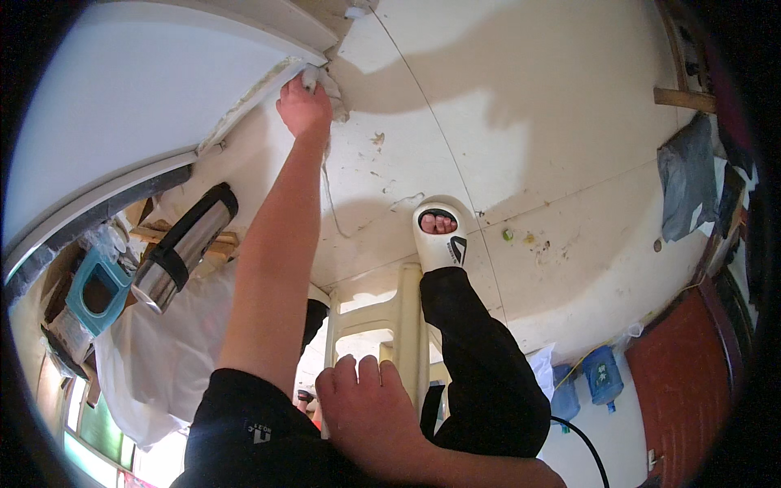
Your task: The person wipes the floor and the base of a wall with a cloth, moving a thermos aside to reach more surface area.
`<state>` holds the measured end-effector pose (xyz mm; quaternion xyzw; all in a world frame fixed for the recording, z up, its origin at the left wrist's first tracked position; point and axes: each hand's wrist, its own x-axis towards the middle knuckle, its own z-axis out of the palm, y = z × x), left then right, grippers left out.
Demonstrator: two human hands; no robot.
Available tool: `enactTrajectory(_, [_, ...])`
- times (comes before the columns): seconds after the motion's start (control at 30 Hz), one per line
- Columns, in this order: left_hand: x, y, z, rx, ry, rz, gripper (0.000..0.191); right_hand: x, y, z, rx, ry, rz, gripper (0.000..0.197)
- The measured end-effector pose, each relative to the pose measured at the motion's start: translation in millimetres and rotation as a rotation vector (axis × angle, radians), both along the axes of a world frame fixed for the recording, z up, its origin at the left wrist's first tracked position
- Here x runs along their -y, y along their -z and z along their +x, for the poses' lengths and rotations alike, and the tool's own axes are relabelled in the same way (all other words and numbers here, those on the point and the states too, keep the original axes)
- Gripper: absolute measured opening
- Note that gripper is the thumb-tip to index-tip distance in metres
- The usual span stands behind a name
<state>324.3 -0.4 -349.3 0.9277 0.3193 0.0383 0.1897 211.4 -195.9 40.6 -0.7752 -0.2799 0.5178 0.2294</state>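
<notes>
My left hand (305,110) reaches far out to the floor corner at the end of a white panel (146,79). It grips a crumpled whitish cloth (332,94) against the panel's rough, stained lower edge. My right hand (372,405) is low in the view, back upward with fingers bent; its palm is hidden, so whether it holds anything is unclear. Just past those fingers stands a cream plastic stool (410,329). My foot in a white open-toed slipper (440,235) is planted beside the stool.
Dirt specks and a thin string (329,201) lie on the pale floor (390,152). On the left are a steel thermos flask (186,247), a blue plastic frame (97,290) and white sheeting (165,348). Blue water bottles (603,375) stand near a reddish-brown door (677,378); a black cable (586,436) curves nearby.
</notes>
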Motion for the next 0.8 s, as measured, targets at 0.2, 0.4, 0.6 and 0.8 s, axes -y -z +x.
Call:
enactTrajectory(0.2, [8.1,-9.5,-49.2,-0.142,0.531,-0.170,0.037,1.4,8.9,-0.6,-0.035,-0.040,0.035,0.020])
enactTrajectory(0.4, [26.7,-34.2,-45.6,-0.011,0.368,-0.186,0.035,5.9,8.9,-6.6,-0.016,-0.016,0.053,0.021])
enactTrajectory(0.6, [37.2,2.2,-18.1,0.013,0.214,-0.084,0.033,6.9,5.6,2.2,-0.135,0.034,0.041,0.020])
enactTrajectory(0.8, [102.3,-8.7,-49.3,-0.170,0.712,-0.373,0.040,-0.6,9.3,-2.4,-0.077,-0.056,0.050,0.029])
